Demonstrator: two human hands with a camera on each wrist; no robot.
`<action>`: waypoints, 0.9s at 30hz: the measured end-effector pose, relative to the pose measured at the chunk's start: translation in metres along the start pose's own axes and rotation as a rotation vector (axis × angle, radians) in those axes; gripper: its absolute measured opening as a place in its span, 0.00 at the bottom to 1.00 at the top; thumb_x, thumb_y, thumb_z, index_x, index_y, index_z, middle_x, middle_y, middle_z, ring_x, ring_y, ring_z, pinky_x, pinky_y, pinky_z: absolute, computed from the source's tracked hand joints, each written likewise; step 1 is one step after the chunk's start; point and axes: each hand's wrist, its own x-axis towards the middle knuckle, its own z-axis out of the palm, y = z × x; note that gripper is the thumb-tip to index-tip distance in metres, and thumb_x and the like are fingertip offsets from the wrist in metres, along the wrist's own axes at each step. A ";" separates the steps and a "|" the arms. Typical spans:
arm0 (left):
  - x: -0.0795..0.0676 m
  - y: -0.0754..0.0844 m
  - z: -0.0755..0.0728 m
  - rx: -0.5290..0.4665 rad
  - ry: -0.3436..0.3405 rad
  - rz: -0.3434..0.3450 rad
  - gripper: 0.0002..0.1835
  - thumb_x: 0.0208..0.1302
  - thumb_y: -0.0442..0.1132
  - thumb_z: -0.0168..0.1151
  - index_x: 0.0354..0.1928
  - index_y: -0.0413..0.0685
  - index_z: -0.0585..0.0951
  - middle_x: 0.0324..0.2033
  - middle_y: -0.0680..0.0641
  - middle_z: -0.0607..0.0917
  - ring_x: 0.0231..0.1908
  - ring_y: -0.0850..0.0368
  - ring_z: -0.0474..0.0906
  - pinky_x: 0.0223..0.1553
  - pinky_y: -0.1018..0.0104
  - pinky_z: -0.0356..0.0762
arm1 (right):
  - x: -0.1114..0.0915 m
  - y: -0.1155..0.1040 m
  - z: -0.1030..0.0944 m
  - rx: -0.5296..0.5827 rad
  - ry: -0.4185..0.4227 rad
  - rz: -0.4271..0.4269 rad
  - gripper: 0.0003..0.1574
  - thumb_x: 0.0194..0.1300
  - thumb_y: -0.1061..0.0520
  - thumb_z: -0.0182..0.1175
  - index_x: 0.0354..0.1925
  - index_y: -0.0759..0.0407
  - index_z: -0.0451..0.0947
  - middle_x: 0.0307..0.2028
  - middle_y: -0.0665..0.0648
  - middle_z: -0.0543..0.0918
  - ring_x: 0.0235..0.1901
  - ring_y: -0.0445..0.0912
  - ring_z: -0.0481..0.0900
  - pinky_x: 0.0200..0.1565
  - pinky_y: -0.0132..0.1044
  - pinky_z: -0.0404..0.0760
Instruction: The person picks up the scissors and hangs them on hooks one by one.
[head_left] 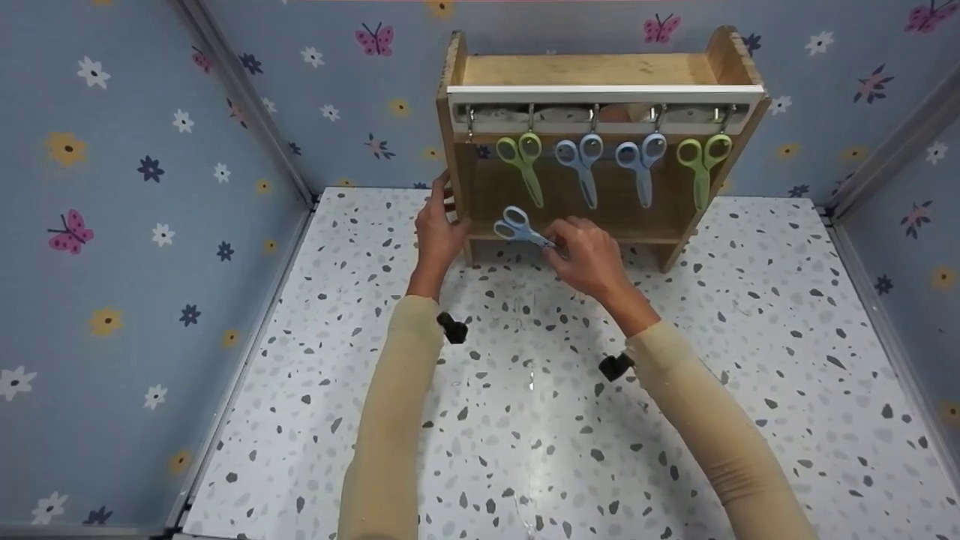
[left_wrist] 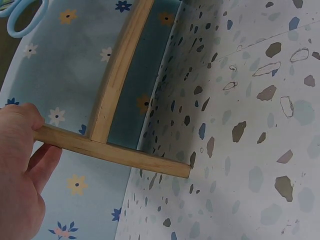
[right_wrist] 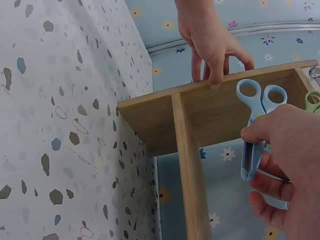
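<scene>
My right hand [head_left: 590, 253] pinches a pair of light blue scissors [right_wrist: 253, 117] by the blade end, between thumb and fingers. The scissors' handle loops point up and to the left in the head view, in front of the lower part of a wooden rack [head_left: 589, 71]. With my left hand [head_left: 441, 232] I grip the rack's left side panel [left_wrist: 125, 156], fingers on the outside and thumb at the front edge. Green scissors [head_left: 529, 169] and blue scissors [head_left: 581, 169] hang by a handle loop from metal hooks [head_left: 470, 120] on the rack's rail.
More blue scissors [head_left: 642, 166] and green scissors [head_left: 703, 169] hang toward the right of the rail. The rack stands on a speckled white table [head_left: 525, 420], close to the back wall. Flower-patterned panels [head_left: 135, 262] enclose the table on the left, back and right.
</scene>
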 end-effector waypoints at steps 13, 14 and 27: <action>-0.001 -0.001 -0.001 -0.002 0.013 0.029 0.41 0.75 0.28 0.69 0.86 0.47 0.66 0.71 0.32 0.84 0.66 0.34 0.88 0.64 0.40 0.92 | 0.009 -0.011 -0.002 0.018 0.026 -0.050 0.08 0.74 0.59 0.72 0.49 0.60 0.88 0.43 0.65 0.91 0.43 0.61 0.89 0.45 0.62 0.89; -0.001 -0.001 -0.001 0.003 0.011 0.026 0.41 0.76 0.28 0.68 0.86 0.47 0.66 0.71 0.32 0.84 0.67 0.35 0.88 0.64 0.40 0.91 | 0.009 -0.012 -0.003 0.020 0.027 -0.049 0.08 0.74 0.59 0.72 0.49 0.60 0.88 0.43 0.65 0.91 0.43 0.61 0.89 0.45 0.62 0.89; 0.000 0.001 -0.001 0.044 0.009 0.009 0.41 0.77 0.30 0.67 0.87 0.49 0.65 0.71 0.33 0.84 0.66 0.36 0.89 0.64 0.44 0.92 | 0.021 -0.026 -0.012 0.016 0.051 -0.046 0.09 0.73 0.59 0.71 0.50 0.60 0.89 0.42 0.63 0.90 0.43 0.60 0.88 0.44 0.60 0.89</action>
